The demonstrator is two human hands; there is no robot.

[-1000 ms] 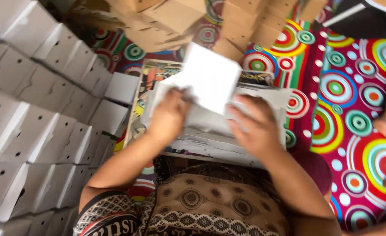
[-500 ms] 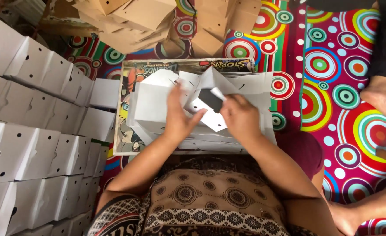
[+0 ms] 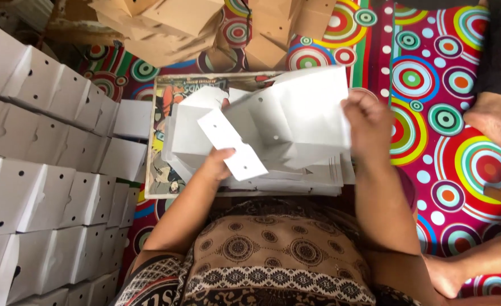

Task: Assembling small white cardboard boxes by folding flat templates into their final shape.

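Folded boxes [image 3: 40,170] left of flat stack [image 3: 296,184]

Person's own hands: 2, left hand [image 3: 219,164] and right hand [image 3: 369,122]
Another person's feet: 2, one foot [image 3: 491,122], other foot [image 3: 446,275]
Half-folded white box [image 3: 284,122] held up: 1
Folded white boxes [image 3: 46,170] stacked left: too many to count
Brown cardboard boxes [image 3: 171,25]: number unclear

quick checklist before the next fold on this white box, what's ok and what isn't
1. Left hand grips the white box blank at its lower left: ok.
2. Right hand grips its right edge: ok.
3. Holed flap hangs free toward the body: ok.
4. Stack of flat blanks lies below, within reach: ok.
5. Folded white boxes stand in rows at the left: ok.
6. Blank's creases lined up: cannot tell.
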